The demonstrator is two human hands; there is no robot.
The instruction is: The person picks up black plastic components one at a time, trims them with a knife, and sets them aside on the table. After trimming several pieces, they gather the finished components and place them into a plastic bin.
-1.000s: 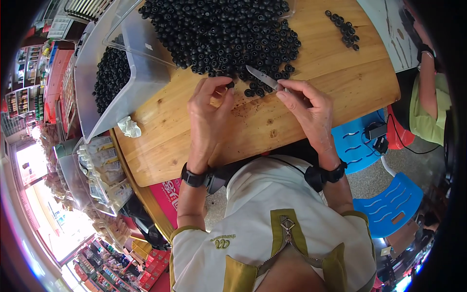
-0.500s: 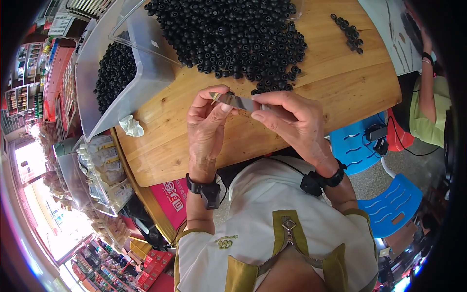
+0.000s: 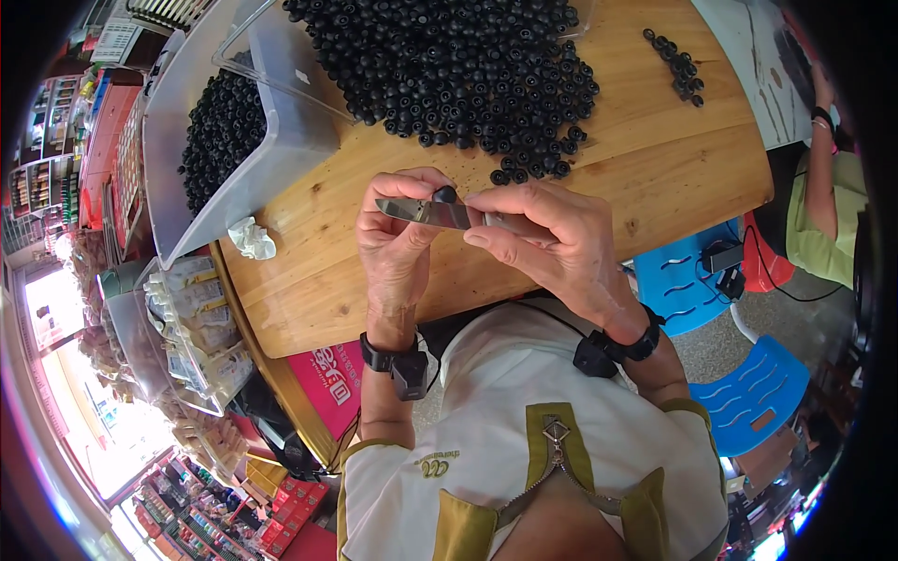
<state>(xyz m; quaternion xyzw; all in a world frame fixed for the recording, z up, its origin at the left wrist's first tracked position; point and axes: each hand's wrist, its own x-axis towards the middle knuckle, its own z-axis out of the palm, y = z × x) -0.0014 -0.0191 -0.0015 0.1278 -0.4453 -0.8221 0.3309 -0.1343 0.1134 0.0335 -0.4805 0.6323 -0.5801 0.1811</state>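
Between the thumb and fingers of my left hand (image 3: 402, 224) a small round black cap (image 3: 444, 195) is pinched. My right hand (image 3: 557, 229) grips a knife (image 3: 421, 211) with a shiny metal blade. The blade points left, lying across my left fingers and thumb and reaching the near side of the cap. My right fingers cover most of the knife's handle. Beyond both hands a large pile of black caps (image 3: 458, 75) spreads over the wooden table (image 3: 655, 173), its nearest pieces just past my fingers.
A clear plastic bin (image 3: 281, 140) with more black caps stands at the left, beside a crumpled white tissue (image 3: 251, 239). A short row of caps (image 3: 675, 67) lies at the far right. Blue stools (image 3: 748, 393) stand right of the table, near another person's arm (image 3: 821, 168).
The knife has slid left and now lies flatter across my left fingers, showing more blade. The black cap shows more clearly above it. Both hands stay close together.
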